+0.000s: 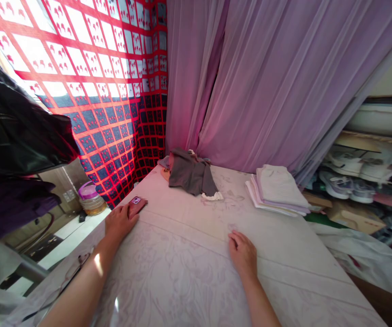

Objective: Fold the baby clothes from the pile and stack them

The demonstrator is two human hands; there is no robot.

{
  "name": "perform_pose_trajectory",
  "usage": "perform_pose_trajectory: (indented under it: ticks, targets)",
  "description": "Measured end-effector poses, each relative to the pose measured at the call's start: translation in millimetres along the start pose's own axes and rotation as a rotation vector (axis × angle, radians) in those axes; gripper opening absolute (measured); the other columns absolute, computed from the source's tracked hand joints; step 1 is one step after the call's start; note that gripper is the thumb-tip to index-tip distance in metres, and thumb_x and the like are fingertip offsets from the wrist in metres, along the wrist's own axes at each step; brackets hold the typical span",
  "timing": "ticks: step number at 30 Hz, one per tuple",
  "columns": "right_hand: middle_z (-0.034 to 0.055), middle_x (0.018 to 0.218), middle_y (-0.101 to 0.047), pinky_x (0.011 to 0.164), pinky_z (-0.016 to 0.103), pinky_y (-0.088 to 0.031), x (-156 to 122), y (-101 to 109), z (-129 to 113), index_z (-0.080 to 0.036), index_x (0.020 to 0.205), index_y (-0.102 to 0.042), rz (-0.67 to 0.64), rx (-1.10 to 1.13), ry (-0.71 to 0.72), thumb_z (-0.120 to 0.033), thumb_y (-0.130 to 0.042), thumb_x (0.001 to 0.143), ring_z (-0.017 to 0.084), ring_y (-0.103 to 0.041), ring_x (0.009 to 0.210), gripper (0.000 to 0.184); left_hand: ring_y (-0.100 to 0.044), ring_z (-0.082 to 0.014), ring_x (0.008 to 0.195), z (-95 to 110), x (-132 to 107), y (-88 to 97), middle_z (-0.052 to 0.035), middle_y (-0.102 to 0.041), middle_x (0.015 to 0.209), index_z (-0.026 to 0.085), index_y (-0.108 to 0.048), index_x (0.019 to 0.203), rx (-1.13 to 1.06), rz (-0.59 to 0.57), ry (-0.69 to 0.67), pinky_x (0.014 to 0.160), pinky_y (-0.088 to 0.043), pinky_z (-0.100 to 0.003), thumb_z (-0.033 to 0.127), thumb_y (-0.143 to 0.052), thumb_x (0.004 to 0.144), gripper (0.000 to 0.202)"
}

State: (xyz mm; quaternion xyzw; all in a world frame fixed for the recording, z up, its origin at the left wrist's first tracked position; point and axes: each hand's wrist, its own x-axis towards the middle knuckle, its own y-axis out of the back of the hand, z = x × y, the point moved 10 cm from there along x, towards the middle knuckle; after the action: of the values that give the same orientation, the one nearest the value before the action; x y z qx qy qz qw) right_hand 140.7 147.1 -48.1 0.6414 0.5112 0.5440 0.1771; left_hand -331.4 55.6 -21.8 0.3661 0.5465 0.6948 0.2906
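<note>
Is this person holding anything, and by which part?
The left hand touches the near end of a phone, perhaps holding it; the right hand holds nothing.

At the far end of the bed, a rumpled grey cloth garment [189, 172] lies left of a neat stack of folded white and lilac fabric [277, 190]. Sheer lilac curtains [267, 77] hang behind them, beside a red-gridded patterned window covering [93, 68]. On the left hangs a glossy black bag [15, 122], above a glass jar with a purple lid [91, 200]. Pale sneakers [339, 184] sit on a rack to the right.
</note>
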Motion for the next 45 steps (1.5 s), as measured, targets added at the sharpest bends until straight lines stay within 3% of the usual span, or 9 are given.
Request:
perform_pose_trajectory:
  ticks: [6, 9, 14, 17, 20, 28, 37, 45]
  targets:
    - [0.0073, 0.103, -0.071, 0.092, 0.036, -0.044, 0, 0, 1, -0.019, 0.085, -0.073, 0.011, 0.007, -0.003, -0.022, -0.042, 0.08, 0.021, -0.062, 0.096, 0.031, -0.055, -0.032, 0.11, 5, -1, 4.7, -0.0152, -0.061, 0.115, 0.015, -0.051, 0.123, -0.04, 0.052, -0.021, 0.091, -0.039, -0.041, 0.05, -0.049, 0.078, 0.058]
    - [0.0072, 0.103, -0.071, 0.093, 0.035, -0.044, 0, 0, 1, -0.019, 0.085, -0.073, 0.012, 0.007, -0.002, -0.023, -0.042, 0.08, 0.02, -0.062, 0.096, 0.032, -0.058, -0.0315, 0.106, 8, 1, 6.8, -0.0137, -0.064, 0.111, 0.015, -0.051, 0.125, -0.218, 0.001, 0.006, 0.089, -0.042, -0.04, 0.051, -0.052, 0.076, 0.06]
    - [0.0065, 0.102, -0.071, 0.092, 0.035, -0.044, 0, 2, 1, -0.02, 0.084, -0.072, 0.017, 0.018, -0.006, -0.022, -0.041, 0.08, 0.02, -0.062, 0.096, 0.032, -0.064, -0.0213, 0.081, 10, 0, -2.0, -0.0064, -0.068, 0.09, 0.016, -0.059, 0.115, -1.046, -0.222, 0.249, 0.071, -0.049, -0.03, 0.044, -0.057, 0.075, 0.048]
    - [0.0071, 0.102, -0.071, 0.092, 0.035, -0.045, 0, 3, 0, -0.019, 0.084, -0.073, 0.025, 0.02, -0.005, -0.023, -0.041, 0.08, 0.02, -0.062, 0.096, 0.032, -0.065, -0.0183, 0.065, 27, -12, -9.3, -0.0085, -0.069, 0.081, 0.012, -0.062, 0.106, -1.571, -0.442, 0.371, 0.061, -0.053, -0.029, 0.037, -0.053, 0.08, 0.037]
    - [0.0077, 0.101, -0.071, 0.092, 0.036, -0.045, 1, 3, 0, -0.019, 0.083, -0.073, 0.027, 0.024, -0.002, -0.023, -0.041, 0.08, 0.021, -0.063, 0.095, 0.032, -0.068, -0.022, 0.067, 39, -24, -6.6, -0.0136, -0.072, 0.085, 0.008, -0.063, 0.108, -1.86, -0.569, 0.432, 0.06, -0.056, -0.034, 0.034, -0.05, 0.082, 0.039]
    - [0.0071, 0.101, -0.071, 0.091, 0.035, -0.045, 1, 2, 1, -0.019, 0.084, -0.073, 0.024, 0.023, 0.002, -0.024, -0.041, 0.081, 0.021, -0.063, 0.095, 0.032, -0.071, -0.0288, 0.077, 42, -34, -3.9, -0.0198, -0.072, 0.095, 0.004, -0.058, 0.121, -1.959, -0.655, 0.445, 0.064, -0.059, -0.041, 0.032, -0.048, 0.085, 0.047]
    - [0.0059, 0.103, -0.071, 0.093, 0.034, -0.044, 0, 0, 2, -0.02, 0.084, -0.072, 0.007, 0.016, -0.019, -0.024, -0.041, 0.08, 0.02, -0.062, 0.097, 0.032, -0.069, -0.031, 0.087, 52, -38, -4.5, -0.0201, -0.071, 0.101, 0.006, -0.053, 0.128, -2.109, -0.729, 0.265, 0.076, -0.057, -0.046, 0.04, -0.051, 0.081, 0.057]
    - [0.0065, 0.104, -0.07, 0.093, 0.036, -0.044, 0, 0, 2, -0.02, 0.085, -0.072, 0.004, 0.021, -0.016, -0.023, -0.041, 0.08, 0.02, -0.062, 0.098, 0.031, -0.07, -0.0303, 0.087, 47, -35, -11.4, -0.019, -0.071, 0.1, 0.008, -0.053, 0.129, -1.989, -0.677, 0.348, 0.073, -0.058, -0.044, 0.044, -0.051, 0.08, 0.06]
